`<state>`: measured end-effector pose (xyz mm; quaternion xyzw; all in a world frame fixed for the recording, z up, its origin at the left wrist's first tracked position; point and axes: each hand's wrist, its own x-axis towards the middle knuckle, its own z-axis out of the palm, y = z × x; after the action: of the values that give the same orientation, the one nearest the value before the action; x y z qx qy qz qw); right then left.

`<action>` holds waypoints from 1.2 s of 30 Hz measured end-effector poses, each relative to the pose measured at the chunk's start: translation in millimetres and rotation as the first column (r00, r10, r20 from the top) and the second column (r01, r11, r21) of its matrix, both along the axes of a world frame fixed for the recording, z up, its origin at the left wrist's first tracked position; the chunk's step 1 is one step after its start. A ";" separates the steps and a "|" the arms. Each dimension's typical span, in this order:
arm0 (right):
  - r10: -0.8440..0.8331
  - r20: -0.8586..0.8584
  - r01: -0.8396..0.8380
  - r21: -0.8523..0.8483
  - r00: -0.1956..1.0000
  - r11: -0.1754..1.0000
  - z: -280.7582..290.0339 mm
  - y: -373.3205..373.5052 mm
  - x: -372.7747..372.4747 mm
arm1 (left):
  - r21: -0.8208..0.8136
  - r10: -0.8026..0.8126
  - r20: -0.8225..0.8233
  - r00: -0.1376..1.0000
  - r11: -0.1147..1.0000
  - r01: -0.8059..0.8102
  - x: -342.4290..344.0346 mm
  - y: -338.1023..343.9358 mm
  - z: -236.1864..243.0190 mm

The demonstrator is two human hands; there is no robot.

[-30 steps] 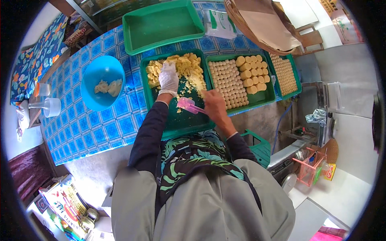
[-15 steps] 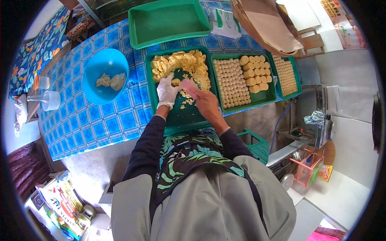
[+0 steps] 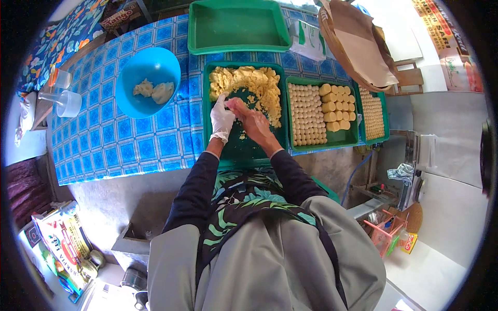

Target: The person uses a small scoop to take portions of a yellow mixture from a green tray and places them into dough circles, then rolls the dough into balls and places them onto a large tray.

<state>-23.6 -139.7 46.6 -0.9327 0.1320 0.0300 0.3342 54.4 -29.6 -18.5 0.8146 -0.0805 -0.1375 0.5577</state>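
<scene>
In a green tray on the table lies crumbly yellow dough, heaped along its far and right sides, with loose bits in the middle. My left hand, in a thin white glove, is over the tray's left side. Its forefinger and thumb are stretched apart at the dough's near edge. My right hand is bare and closed around a small pink tool, whose exact kind is hidden by my fingers. The tool's tip comes up beside the left thumb; whether they touch is unclear.
Right of it, a tray holds rows of small pale balls and larger yellow cylinders. Farther right is another ball-filled tray. A blue bowl with white dough stands left. Behind are a green tray and a woven basket.
My right hand has brought the pink tool closer to my left hand. Some loose crumbs below the heap are gone from the tray's middle. The whole view has shifted slightly.
</scene>
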 end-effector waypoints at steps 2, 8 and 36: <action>-0.040 -0.007 0.041 0.078 0.999 0.996 3.1 -12.4 -3.2 | -0.106 -0.008 -0.058 0.998 0.994 0.002 4.7 4.0 -7.5; -0.011 -0.058 -0.009 -0.333 0.998 0.943 20.6 -77.5 -44.7 | 0.611 -0.345 0.411 0.844 0.791 0.026 -20.2 12.6 28.0; -0.004 0.126 0.020 -0.128 0.992 0.992 -22.7 -2.8 11.9 | -0.117 0.214 -0.075 0.974 0.968 -0.222 -7.7 -21.5 -7.2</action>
<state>-11.6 -142.5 23.9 -0.9516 0.1180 -0.0394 0.2810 46.7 -51.2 -25.7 0.7775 0.0181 -0.0951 0.6214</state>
